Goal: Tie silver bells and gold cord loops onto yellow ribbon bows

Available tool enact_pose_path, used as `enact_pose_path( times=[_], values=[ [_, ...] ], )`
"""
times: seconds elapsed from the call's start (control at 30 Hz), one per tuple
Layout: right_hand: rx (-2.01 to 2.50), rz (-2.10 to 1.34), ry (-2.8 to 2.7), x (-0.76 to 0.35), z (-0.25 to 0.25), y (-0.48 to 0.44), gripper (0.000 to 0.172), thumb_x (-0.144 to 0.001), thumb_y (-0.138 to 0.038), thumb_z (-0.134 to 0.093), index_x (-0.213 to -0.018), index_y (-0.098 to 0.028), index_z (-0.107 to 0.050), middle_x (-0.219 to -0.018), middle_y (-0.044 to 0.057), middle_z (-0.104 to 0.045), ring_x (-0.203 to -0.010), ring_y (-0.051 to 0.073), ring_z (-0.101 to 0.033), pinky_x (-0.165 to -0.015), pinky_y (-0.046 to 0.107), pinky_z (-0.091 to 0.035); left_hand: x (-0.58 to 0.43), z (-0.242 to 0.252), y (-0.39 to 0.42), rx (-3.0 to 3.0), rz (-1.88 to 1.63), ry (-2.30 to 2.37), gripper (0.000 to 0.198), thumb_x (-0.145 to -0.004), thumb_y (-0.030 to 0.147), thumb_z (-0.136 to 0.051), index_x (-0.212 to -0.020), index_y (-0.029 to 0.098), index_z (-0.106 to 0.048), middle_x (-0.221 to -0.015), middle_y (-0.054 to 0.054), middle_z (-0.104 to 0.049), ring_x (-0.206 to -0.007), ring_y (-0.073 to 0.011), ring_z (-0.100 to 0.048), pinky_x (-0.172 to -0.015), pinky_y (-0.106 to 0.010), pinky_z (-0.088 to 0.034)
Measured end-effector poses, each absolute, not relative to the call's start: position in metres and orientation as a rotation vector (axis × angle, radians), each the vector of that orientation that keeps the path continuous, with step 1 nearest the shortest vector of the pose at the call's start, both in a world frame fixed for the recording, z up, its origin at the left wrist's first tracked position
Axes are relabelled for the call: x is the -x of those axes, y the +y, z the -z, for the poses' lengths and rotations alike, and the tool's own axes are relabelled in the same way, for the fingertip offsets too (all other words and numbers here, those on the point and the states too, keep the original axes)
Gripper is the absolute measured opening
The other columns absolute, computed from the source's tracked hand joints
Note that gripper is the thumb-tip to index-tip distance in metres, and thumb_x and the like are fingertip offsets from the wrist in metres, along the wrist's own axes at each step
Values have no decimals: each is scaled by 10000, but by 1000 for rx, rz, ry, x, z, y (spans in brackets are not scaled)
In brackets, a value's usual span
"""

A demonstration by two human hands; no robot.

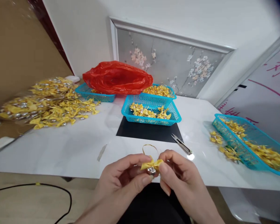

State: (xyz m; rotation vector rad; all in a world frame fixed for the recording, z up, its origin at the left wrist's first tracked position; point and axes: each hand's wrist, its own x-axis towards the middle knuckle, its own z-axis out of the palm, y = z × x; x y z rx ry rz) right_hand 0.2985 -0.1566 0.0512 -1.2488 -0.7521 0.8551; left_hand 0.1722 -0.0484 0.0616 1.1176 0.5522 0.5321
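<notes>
Both my hands meet at the near edge of the white table [67, 149]. Between them is a small yellow ribbon bow [152, 164] with a silver bell under it and a thin gold loop standing up from it. My left hand [124, 179] pinches the bow's left side with thumb and fingers. My right hand [177, 174] pinches its right side, thumb on top. Small thread snips [181, 144] lie on the table just beyond my right hand.
A blue basket [128, 112] of bows sits on a black mat [149, 132], with two more baskets and a red plastic bag [118, 77] behind. A loose heap of yellow bows [49, 105] lies at left. Another blue basket [254, 137] stands at right. A black cable [67, 193] lies on the floor.
</notes>
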Motion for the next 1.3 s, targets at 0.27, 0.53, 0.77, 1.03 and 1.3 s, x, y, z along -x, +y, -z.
enact_pose_path(
  times=[0.27, 0.53, 0.77, 1.03, 1.3],
  values=[
    [1364, -601, -798, -288, -63, -155, 319, -928, -411, -606, -714, -186, -532, -602, -50, -431, -506, 74, -328, -451, 212, -247, -176, -67, -47, -1157, -656, 477, 370, -614, 110, -884, -916, 307, -800, -954, 12, -785, -827, -172, -744, -727, -189, -607],
    [1348, -667, -657, -283, -71, -152, 353, -895, -453, -633, -689, -187, -527, -575, -59, -394, -509, 79, -288, -460, 237, -201, -171, -62, -49, -1181, -597, 442, 349, -720, 162, -834, -1026, 316, -766, -1034, -20, -765, -917, -198, -715, -797, -238, -597],
    [1383, -588, -713, -281, -71, -152, 340, -906, -438, -614, -690, -189, -530, -595, -45, -447, -528, 89, -334, -477, 237, -234, -173, -68, -47, -1154, -613, 407, 375, -706, 231, -855, -1059, 293, -746, -966, -35, -760, -903, -212, -716, -783, -258, -598],
    [1365, -408, -950, -299, -50, -152, 125, -944, -315, -582, -885, -214, -630, -726, -16, -530, -587, 107, -475, -508, 221, -380, -178, -70, -39, -883, -436, 460, 266, -760, 192, -823, -996, 228, -705, -744, 18, -731, -648, -91, -673, -658, -169, -581],
    [1300, -394, -1350, -336, -47, -141, 365, -875, -205, -671, -1224, -309, -646, -879, -5, -497, -689, 119, -488, -611, 251, -448, -176, -64, -30, -444, -144, 423, 337, -684, 94, -867, -974, 151, -705, -771, -62, -754, -652, -109, -736, -626, -155, -603]
  ],
)
